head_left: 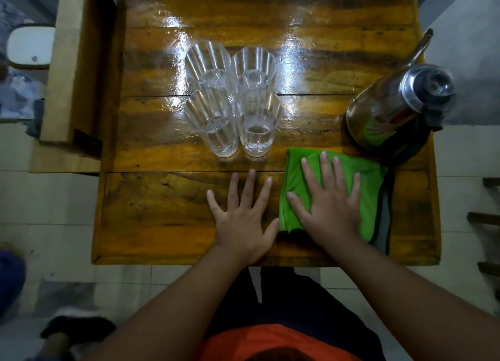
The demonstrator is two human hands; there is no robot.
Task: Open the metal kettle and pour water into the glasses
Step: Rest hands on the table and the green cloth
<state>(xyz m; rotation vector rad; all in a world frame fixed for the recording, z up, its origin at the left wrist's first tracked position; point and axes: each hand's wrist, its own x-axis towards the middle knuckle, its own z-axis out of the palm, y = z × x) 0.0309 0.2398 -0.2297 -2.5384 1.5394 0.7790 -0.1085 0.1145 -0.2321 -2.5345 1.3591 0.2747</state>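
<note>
Left hand point(242, 220) flat on wooden table point(151, 214), fingers spread, right hand point(328, 201) splayed, pressing green cloth point(370, 182)

I'm seeing the glossy wooden table point(151, 214) carrying four glasses point(232, 100) mid-table, kettle point(389, 117) at the right edge, green cloth point(370, 182) near the front edge.

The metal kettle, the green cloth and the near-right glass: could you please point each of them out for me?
metal kettle point(378, 117), head view, on its shiny steel side.
green cloth point(297, 168), head view, on bare fabric left of the fingers.
near-right glass point(257, 136), head view, on its ribbed wall near the base.
</note>
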